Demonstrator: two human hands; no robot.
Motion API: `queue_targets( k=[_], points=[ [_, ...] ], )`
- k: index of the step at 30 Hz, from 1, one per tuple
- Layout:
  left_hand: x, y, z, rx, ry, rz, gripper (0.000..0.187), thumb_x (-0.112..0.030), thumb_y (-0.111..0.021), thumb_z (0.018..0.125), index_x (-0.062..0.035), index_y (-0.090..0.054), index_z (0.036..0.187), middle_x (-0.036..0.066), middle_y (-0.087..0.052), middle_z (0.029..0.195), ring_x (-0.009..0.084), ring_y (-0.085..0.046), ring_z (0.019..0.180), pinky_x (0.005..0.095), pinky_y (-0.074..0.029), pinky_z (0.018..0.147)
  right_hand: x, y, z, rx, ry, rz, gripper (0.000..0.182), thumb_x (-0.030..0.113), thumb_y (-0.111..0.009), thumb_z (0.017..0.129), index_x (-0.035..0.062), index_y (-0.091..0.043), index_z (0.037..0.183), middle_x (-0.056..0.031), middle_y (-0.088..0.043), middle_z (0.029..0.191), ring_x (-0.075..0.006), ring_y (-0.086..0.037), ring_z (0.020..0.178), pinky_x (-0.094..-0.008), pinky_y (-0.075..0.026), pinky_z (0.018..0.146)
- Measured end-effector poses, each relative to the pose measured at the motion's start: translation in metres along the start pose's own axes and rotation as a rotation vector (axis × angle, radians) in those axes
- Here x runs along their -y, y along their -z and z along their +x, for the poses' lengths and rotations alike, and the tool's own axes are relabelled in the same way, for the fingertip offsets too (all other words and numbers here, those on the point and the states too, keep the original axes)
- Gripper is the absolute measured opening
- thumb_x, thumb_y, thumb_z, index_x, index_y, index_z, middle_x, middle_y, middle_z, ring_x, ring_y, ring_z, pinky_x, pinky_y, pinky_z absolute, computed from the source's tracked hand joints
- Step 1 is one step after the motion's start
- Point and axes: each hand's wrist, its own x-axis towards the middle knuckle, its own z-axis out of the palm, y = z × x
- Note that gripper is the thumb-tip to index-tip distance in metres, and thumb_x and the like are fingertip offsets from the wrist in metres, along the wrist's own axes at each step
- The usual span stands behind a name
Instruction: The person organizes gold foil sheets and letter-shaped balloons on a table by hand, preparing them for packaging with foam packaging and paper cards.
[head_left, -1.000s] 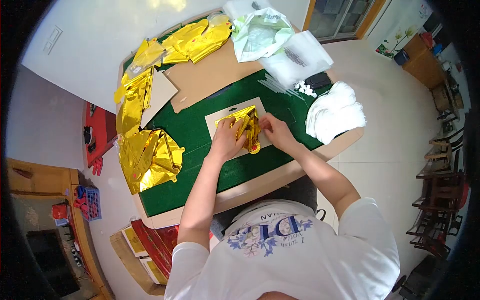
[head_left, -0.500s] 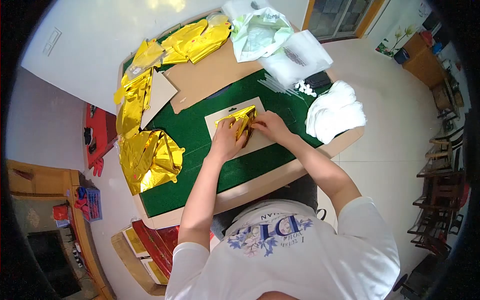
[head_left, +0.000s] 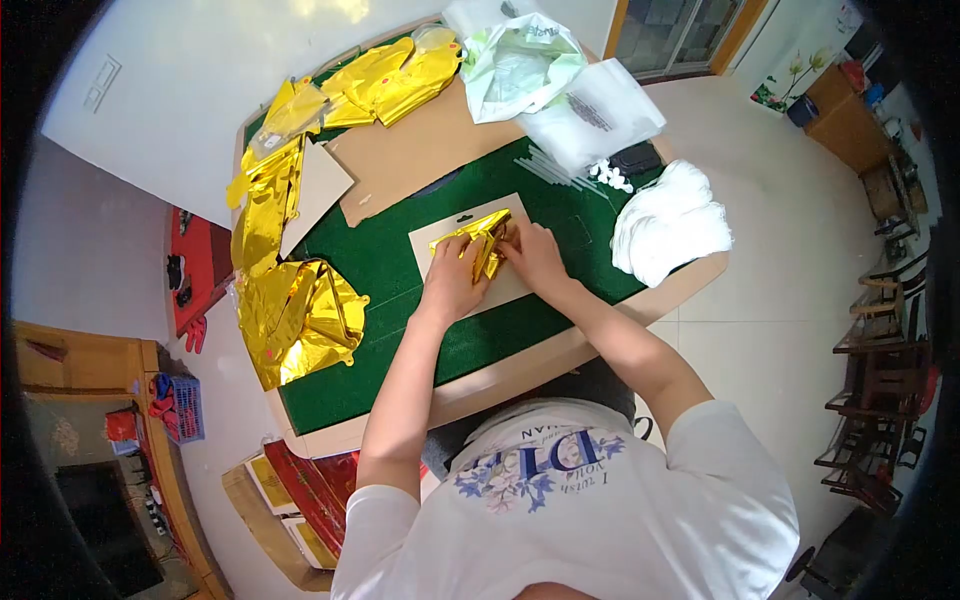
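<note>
A folded gold foil balloon (head_left: 492, 222) lies on a beige card (head_left: 424, 250) with a dark hanger slot at its far edge. My left hand (head_left: 452, 280) bears down on the foil's left side, fingers bent over it. At the right side, my right hand (head_left: 538, 260) pinches the foil's edge with curled fingers. Both hands partly cover the foil, so its lower part is hard to see. More gold foil balloons (head_left: 290, 330) lie crumpled along the table's left side and far edge.
The green-topped table (head_left: 390, 350) also bears a cardboard sheet (head_left: 410, 150), a second card (head_left: 318, 190), white plastic bags (head_left: 590, 115), clear straws (head_left: 555, 168), small white pieces (head_left: 610, 177), a black item (head_left: 636, 158) and a white bundle (head_left: 672, 225).
My right hand has shifted slightly left toward my left hand and turned more upright. The foil between them looks narrower, folded further inward. My left hand has barely moved.
</note>
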Motion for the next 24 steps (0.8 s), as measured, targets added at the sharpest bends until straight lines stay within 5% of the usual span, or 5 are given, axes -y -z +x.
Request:
queue_targets(
  k=[6, 9, 11, 14, 24],
  points=[
    [0.002, -0.003, 0.0, -0.026, -0.005, -0.005, 0.057, -0.016, -0.067, 0.075, -0.0028, -0.05, 0.128, 0.021, -0.048, 0.129, 0.0378, -0.042, 0.123, 0.0432, -0.036, 0.106, 0.004, 0.02, -0.027, 0.025, 0.126, 0.192, 0.022, 0.008, -0.063, 0.083, 0.0012, -0.053, 0.102, -0.015, -0.061, 0.093, -0.0341, -0.058, 0.092, -0.0434, -0.047, 0.08],
    [0.0, -0.001, 0.0, -0.007, -0.01, -0.013, 0.056, -0.016, -0.066, 0.075, 0.0032, -0.048, 0.124, 0.022, -0.046, 0.13, 0.0381, -0.04, 0.125, 0.0431, -0.037, 0.106, 0.009, 0.023, -0.031, 0.129, -0.028, 0.304, 0.019, 0.005, -0.06, 0.083, 0.0007, -0.058, 0.102, -0.0153, -0.061, 0.098, -0.0343, -0.058, 0.096, -0.0432, -0.048, 0.083],
    [0.001, -0.001, 0.0, -0.012, -0.015, -0.009, 0.056, -0.016, -0.066, 0.075, 0.0033, -0.048, 0.124, 0.022, -0.046, 0.129, 0.0383, -0.04, 0.125, 0.043, -0.037, 0.106, 0.001, 0.013, -0.032, 0.065, 0.294, 0.081, 0.02, 0.001, -0.059, 0.081, 0.0021, -0.06, 0.101, -0.0144, -0.062, 0.102, -0.0331, -0.059, 0.101, -0.0399, -0.048, 0.086],
    [0.002, -0.002, 0.0, -0.016, -0.013, -0.013, 0.056, -0.016, -0.066, 0.075, 0.0032, -0.048, 0.125, 0.022, -0.046, 0.129, 0.038, -0.04, 0.125, 0.0428, -0.037, 0.105, 0.004, 0.012, -0.034, 0.037, 0.382, 0.052, 0.017, 0.002, -0.055, 0.081, 0.0004, -0.06, 0.098, -0.0148, -0.063, 0.1, -0.0334, -0.059, 0.096, -0.0431, -0.048, 0.083],
    [0.002, -0.002, -0.001, -0.03, -0.016, 0.002, 0.056, -0.016, -0.064, 0.076, 0.0041, -0.048, 0.125, 0.02, -0.047, 0.13, 0.0366, -0.04, 0.125, 0.0422, -0.039, 0.104, -0.021, 0.023, -0.037, -0.059, 0.242, -0.222, 0.036, -0.004, -0.053, 0.076, -0.0003, -0.058, 0.112, -0.0159, -0.055, 0.122, -0.0336, -0.049, 0.118, -0.0477, -0.037, 0.103]
  ],
)
